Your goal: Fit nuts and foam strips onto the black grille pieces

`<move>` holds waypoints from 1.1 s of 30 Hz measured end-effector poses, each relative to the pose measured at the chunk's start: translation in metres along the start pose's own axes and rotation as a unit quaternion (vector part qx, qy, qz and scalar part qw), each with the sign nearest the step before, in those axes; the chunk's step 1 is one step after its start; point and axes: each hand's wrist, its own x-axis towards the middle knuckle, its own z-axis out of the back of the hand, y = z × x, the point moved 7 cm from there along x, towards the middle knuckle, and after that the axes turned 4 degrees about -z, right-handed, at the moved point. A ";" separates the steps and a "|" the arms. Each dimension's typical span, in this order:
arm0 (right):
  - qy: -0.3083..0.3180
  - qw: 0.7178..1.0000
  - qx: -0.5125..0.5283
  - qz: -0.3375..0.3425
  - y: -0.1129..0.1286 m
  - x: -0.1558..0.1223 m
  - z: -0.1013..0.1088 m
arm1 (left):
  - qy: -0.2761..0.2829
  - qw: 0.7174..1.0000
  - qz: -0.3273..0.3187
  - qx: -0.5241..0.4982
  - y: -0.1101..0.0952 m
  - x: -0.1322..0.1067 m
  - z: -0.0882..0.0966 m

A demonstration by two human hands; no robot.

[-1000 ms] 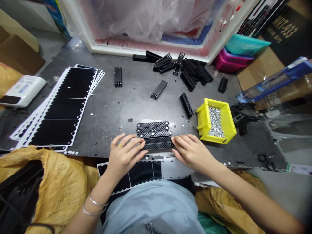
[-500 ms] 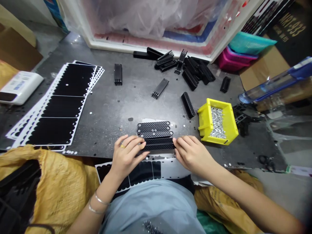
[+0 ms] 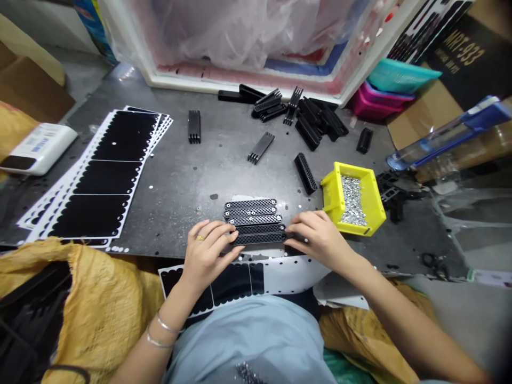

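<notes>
Several black lattice-faced bars point(image 3: 256, 218) lie side by side in a stack at the table's front edge. Small silvery pieces show at the ends of the farther bars, and one shows at the right end of a nearer bar. My left hand point(image 3: 208, 246) grips the left end of the two nearest bars, fingertips on top and thumb at the near edge. At their right end is my right hand point(image 3: 316, 237), its thumb and index finger apart with a dark gap between them. Those fingertips are beside the bar ends; contact is unclear.
A yellow bin point(image 3: 372, 205) of small silvery pieces stands to the right. Loose black bars point(image 3: 308, 173) are scattered toward the back, below a white-framed tray point(image 3: 200, 82). Black sticker sheets point(image 3: 110, 176) lie left; a yellow sack point(image 3: 104, 298) is at front left.
My right hand has shifted slightly up and its thumb and fingers have parted, uncovering a silvery piece at the bar's right end. My left hand stays on the bars. The camera view has moved a little.
</notes>
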 end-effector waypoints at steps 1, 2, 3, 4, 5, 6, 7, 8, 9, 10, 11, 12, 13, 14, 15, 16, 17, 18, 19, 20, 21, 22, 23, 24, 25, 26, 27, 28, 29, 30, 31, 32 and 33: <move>0.013 0.999 0.042 -0.028 -0.004 0.000 -0.001 | 0.006 1.000 0.010 -0.003 0.000 0.000 -0.001; 0.023 0.995 0.082 -0.055 -0.006 0.001 -0.002 | 0.015 1.000 0.023 -0.005 0.001 0.001 -0.004; 0.025 0.990 0.115 -0.077 -0.006 0.003 -0.003 | 0.028 0.999 0.038 -0.008 0.003 0.003 -0.008; 0.013 0.986 0.139 -0.093 -0.004 0.008 -0.004 | 0.044 0.997 0.055 -0.010 0.005 0.006 -0.012; -0.011 0.983 0.152 -0.101 0.000 0.015 -0.004 | 0.062 0.996 0.069 -0.013 0.008 0.009 -0.018; -0.041 0.983 0.149 -0.102 0.006 0.024 -0.004 | 0.081 0.993 0.080 -0.020 0.010 0.013 -0.024; -0.067 0.984 0.133 -0.098 0.013 0.035 -0.006 | 0.099 0.991 0.088 -0.032 0.013 0.017 -0.031; -0.081 0.987 0.110 -0.089 0.019 0.046 -0.009 | 0.114 0.988 0.094 -0.045 0.016 0.020 -0.036; -0.083 0.990 0.085 -0.079 0.026 0.057 -0.014 | 0.127 0.985 0.099 -0.057 0.018 0.023 -0.041; -0.075 0.993 0.064 -0.072 0.030 0.067 -0.020 | 0.135 0.983 0.102 -0.068 0.021 0.025 -0.045; -0.061 0.994 0.051 -0.069 0.031 0.074 -0.024 | 0.140 0.982 0.104 -0.075 0.023 0.026 -0.047; -0.047 0.995 0.046 -0.070 0.030 0.078 -0.027 | 0.141 0.981 0.105 -0.078 0.024 0.026 -0.048; -0.036 0.996 0.047 -0.074 0.027 0.078 -0.029 | 0.139 0.982 0.103 -0.078 0.024 0.025 -0.047; -0.029 0.995 0.052 -0.078 0.023 0.075 -0.028 | 0.136 0.983 0.099 -0.077 0.024 0.025 -0.046; -0.026 0.994 0.060 -0.082 0.018 0.068 -0.026 | 0.131 0.984 0.094 -0.075 0.022 0.024 -0.044; -0.024 0.994 0.067 -0.085 0.014 0.060 -0.023 | 0.122 0.986 0.086 -0.072 0.019 0.024 -0.041; -0.023 0.993 0.074 -0.086 0.011 0.052 -0.021 | 0.110 0.989 0.078 -0.066 0.015 0.025 -0.037; -0.022 0.993 0.079 -0.087 0.008 0.045 -0.019 | 0.095 0.991 0.068 -0.058 0.011 0.027 -0.033; -0.023 0.992 0.082 -0.090 0.005 0.040 -0.017 | 0.078 0.994 0.056 -0.048 0.008 0.029 -0.029; -0.025 0.992 0.082 -0.094 0.002 0.036 -0.017 | 0.061 0.997 0.042 -0.036 0.004 0.033 -0.024; -0.029 0.991 0.080 -0.099 0.000 0.035 -0.017 | 0.047 0.998 0.028 -0.024 0.001 0.036 -0.021; -0.034 0.991 0.079 -0.104 -0.002 0.035 -0.016 | 0.039 0.999 0.016 -0.013 -0.001 0.040 -0.018; -0.039 0.990 0.079 -0.108 -0.003 0.036 -0.016 | 0.035 0.999 0.005 -0.005 -0.002 0.044 -0.017; -0.048 0.990 0.080 -0.110 -0.004 0.036 -0.014 | 0.036 0.999 -0.003 0.000 -0.002 0.047 -0.016; -0.057 0.989 0.081 -0.110 -0.003 0.036 -0.012 | 0.041 0.999 -0.008 0.002 -0.001 0.049 -0.016; -0.067 0.989 0.081 -0.106 -0.002 0.033 -0.009 | 0.047 0.999 -0.012 0.004 -0.001 0.050 -0.015; -0.078 0.989 0.075 -0.101 0.001 0.029 -0.006 | 0.050 0.999 -0.014 0.006 -0.001 0.050 -0.013; -0.087 0.990 0.061 -0.093 0.005 0.023 -0.002 | 0.050 0.999 -0.015 0.008 -0.002 0.049 -0.011; -0.094 0.991 0.041 -0.084 0.010 0.016 0.000 | 0.048 0.999 -0.016 0.010 -0.003 0.046 -0.008; -0.098 0.992 0.017 -0.074 0.016 0.009 0.001 | 0.045 0.999 -0.016 0.012 -0.005 0.042 -0.004; -0.101 0.993 -0.007 -0.063 0.021 0.001 0.001 | 0.040 0.999 -0.014 0.016 -0.007 0.038 0.000; -0.103 0.993 -0.029 -0.052 0.027 -0.005 0.000 | 0.034 0.999 -0.011 0.023 -0.009 0.032 0.005; -0.105 0.993 -0.047 -0.041 0.032 -0.010 -0.002 | 0.027 0.999 -0.010 0.032 -0.011 0.027 0.009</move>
